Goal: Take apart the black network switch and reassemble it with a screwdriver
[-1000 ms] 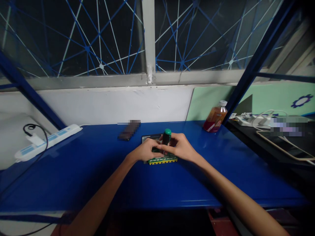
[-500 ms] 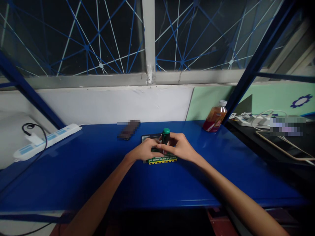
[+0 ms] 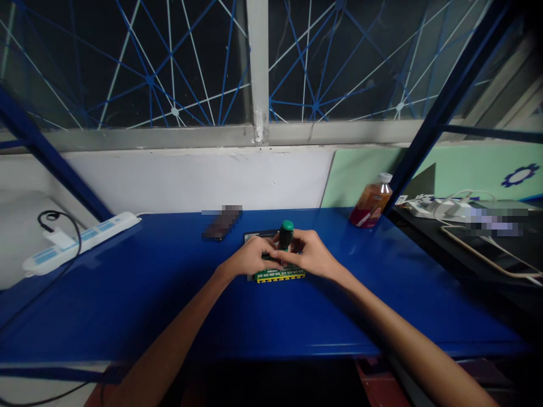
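A screwdriver [image 3: 285, 236] with a green-capped black handle stands nearly upright between my hands. My right hand [image 3: 311, 251] curls around it from the right, fingers closed at the handle's lower part. From the left, my left hand [image 3: 251, 257] brings thumb and fingers together by the shaft; its fingertips meet those of my right hand, and what they pinch is hidden. Below both hands lies a green holder [image 3: 271, 276] with a row of small pale pieces and a yellow-and-black front edge. A dark flat case [image 3: 250, 235] shows behind it, mostly covered by my hands.
A dark phone-like object [image 3: 223, 224], partly blurred out, lies at the back of the blue table [image 3: 271, 322]. A drink bottle [image 3: 371, 200] stands at the back right. A white power strip [image 3: 85, 243] with a black cable lies left. Cables and a phone [image 3: 483, 251] rest on the right-hand surface.
The hands stay almost in place. The screwdriver's handle has shifted very slightly; nothing else visibly differs.
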`<state>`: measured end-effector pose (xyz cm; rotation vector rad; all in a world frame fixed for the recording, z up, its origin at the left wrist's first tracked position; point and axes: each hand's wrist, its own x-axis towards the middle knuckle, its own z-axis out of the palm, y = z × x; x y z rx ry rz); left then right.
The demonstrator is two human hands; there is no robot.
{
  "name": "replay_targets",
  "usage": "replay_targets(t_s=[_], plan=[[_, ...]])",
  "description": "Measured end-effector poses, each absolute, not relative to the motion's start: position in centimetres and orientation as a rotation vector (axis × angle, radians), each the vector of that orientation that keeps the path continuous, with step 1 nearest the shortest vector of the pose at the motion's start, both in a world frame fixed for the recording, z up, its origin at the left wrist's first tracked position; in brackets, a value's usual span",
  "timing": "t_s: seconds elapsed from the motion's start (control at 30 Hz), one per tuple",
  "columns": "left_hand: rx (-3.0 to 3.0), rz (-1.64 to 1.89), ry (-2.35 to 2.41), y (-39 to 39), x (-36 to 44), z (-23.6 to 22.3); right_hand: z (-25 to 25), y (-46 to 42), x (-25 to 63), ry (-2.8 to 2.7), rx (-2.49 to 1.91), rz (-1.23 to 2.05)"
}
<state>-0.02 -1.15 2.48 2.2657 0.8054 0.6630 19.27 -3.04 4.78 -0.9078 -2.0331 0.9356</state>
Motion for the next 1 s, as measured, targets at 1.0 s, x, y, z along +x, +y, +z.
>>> replay_targets(t_s=[1.0], plan=[[2.185, 0.688, 0.762, -1.2, -0.01, 2.45, 4.89, -3.07, 19.36, -1.984, -0.916, 0.947]])
